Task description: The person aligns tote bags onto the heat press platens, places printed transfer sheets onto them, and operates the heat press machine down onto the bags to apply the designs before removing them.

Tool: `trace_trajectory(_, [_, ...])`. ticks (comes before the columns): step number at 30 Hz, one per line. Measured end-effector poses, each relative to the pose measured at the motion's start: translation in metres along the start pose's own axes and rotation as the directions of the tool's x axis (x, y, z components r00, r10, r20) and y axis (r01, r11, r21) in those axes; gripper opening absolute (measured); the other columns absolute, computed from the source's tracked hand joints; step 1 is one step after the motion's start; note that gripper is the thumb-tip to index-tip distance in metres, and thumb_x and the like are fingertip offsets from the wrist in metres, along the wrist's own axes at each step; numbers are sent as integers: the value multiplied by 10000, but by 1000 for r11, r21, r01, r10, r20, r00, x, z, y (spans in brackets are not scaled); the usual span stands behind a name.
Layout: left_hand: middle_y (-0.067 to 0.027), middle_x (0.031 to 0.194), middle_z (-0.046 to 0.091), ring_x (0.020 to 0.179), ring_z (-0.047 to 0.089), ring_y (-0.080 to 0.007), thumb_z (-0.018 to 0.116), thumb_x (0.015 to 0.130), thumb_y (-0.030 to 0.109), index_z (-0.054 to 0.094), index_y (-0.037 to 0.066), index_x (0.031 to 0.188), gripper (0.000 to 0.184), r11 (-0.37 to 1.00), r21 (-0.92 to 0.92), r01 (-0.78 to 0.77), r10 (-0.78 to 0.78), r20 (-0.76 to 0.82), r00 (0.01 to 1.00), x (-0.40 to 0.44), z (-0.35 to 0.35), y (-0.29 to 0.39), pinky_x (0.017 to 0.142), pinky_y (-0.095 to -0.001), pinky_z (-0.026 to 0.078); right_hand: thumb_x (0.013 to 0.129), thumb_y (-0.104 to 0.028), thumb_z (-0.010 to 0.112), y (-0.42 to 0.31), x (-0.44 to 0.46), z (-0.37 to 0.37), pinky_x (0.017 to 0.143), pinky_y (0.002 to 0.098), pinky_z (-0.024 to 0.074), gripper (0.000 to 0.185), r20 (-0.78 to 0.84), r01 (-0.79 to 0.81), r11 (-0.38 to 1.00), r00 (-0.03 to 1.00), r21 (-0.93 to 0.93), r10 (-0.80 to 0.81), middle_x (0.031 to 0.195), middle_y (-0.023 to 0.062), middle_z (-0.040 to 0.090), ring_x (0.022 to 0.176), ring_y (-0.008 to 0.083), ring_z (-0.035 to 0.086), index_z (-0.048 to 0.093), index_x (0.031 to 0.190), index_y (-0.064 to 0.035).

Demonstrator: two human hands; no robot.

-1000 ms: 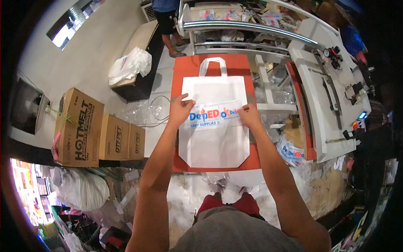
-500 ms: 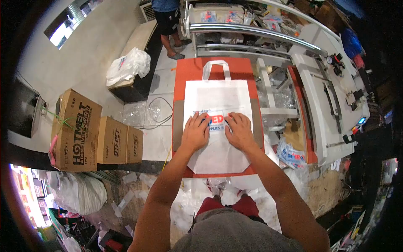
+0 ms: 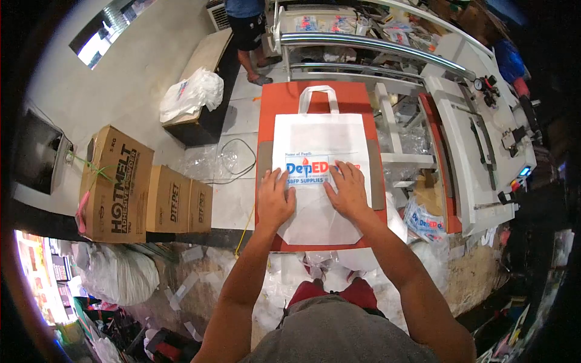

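A white tote bag (image 3: 321, 224) lies flat on a red press bed (image 3: 281, 97), its handle loop (image 3: 319, 91) pointing away from me. Across its middle is a blue and red "DepED SBFP SUPPLIES" print (image 3: 307, 172), with a "Name of Pupil" line above it. My left hand (image 3: 276, 198) rests palm down at the bag's left edge, beside the print, fingers stretched. On the right, my right hand (image 3: 349, 192) lies flat with fingers spread, partly covering more red lettering. Neither hand grips anything. Whether the print sits on a loose film, I cannot tell.
Cardboard boxes (image 3: 124, 187) stand at the left. White bags (image 3: 192, 94) are piled on a bench behind them. A heat press machine (image 3: 472, 151) with metal rails and a gauge fills the right side. Printed plastic sheets (image 3: 423, 221) lie below it. Another person (image 3: 247, 36) stands at the back.
My left hand has slid left off the print, uncovering its left part. The right hand has shifted slightly, baring more lettering. The whole view has moved a little.
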State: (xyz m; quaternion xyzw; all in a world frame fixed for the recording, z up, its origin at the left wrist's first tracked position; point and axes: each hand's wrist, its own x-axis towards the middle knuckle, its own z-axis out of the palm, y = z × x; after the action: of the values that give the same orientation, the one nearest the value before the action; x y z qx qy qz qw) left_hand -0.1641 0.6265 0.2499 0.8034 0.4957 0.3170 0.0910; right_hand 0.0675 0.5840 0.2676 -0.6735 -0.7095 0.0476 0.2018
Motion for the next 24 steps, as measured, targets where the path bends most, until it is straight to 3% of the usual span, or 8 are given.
trace_trajectory(6, [-200, 1348, 528, 1298, 456, -459, 640, 852, 186, 586, 31, 1287, 465, 1000, 12, -15, 16, -30, 999, 0, 4, -1, 1078, -558, 368, 939, -329, 586, -10, -3, 0, 1141, 523, 254, 507, -47, -30, 999, 998, -19, 29, 1458, 164, 446, 1368, 388, 348, 544, 1356, -44])
trace_trajectory(9, [-194, 1349, 527, 1298, 457, -455, 646, 848, 178, 596, 31, 1262, 442, 1000, 7, 23, -23, -15, 1000, 0, 8, -3, 1070, -554, 373, 939, -296, 582, -6, 5, -4, 1134, 545, 254, 460, 45, -88, 994, 995, 61, 85, 1450, 160, 463, 1363, 394, 358, 565, 1332, -58])
trace_trajectory(12, [-181, 1357, 523, 1309, 450, -441, 652, 849, 181, 607, 39, 1234, 413, 999, -37, 6, -7, -26, 1000, 11, 6, -1, 1070, -549, 369, 938, -268, 577, -6, 11, -1, 1121, 567, 269, 415, -38, -7, 999, 999, 37, 8, 1440, 151, 480, 1356, 394, 377, 586, 1311, -85])
trace_trajectory(15, [-165, 1353, 518, 1325, 433, -418, 642, 861, 182, 608, 61, 1234, 394, 995, 16, -96, 94, 77, 993, 31, 7, 19, 1086, -543, 352, 937, -269, 575, -3, 8, 6, 1117, 585, 289, 411, -60, 19, 1000, 998, 0, -19, 1425, 138, 498, 1351, 391, 395, 587, 1319, -118])
trace_trajectory(18, [-155, 1339, 522, 1328, 431, -411, 632, 867, 185, 607, 77, 1250, 399, 997, -47, -57, 65, 196, 978, 39, 24, 18, 1107, -542, 336, 938, -276, 575, -2, 5, 9, 1120, 585, 290, 424, -84, 22, 1000, 996, -15, -23, 1419, 134, 500, 1349, 390, 395, 573, 1334, -124])
trace_trajectory(22, [-150, 1303, 541, 1313, 453, -396, 617, 845, 156, 610, 95, 1270, 430, 992, -2, -129, 129, 58, 990, 34, 23, 19, 1089, -531, 364, 925, -290, 601, 1, 4, 11, 1118, 539, 301, 443, -104, 12, 1000, 994, 4, -12, 1416, 136, 496, 1347, 386, 393, 574, 1336, -129])
trace_trajectory(24, [-142, 1326, 534, 1331, 440, -391, 619, 853, 181, 603, 112, 1287, 440, 993, 21, -116, 114, 65, 991, 31, 24, 19, 1102, -536, 347, 920, -301, 599, -1, 2, 9, 1122, 547, 300, 449, -105, -13, 1000, 994, -8, 13, 1414, 142, 488, 1343, 389, 392, 570, 1331, -123])
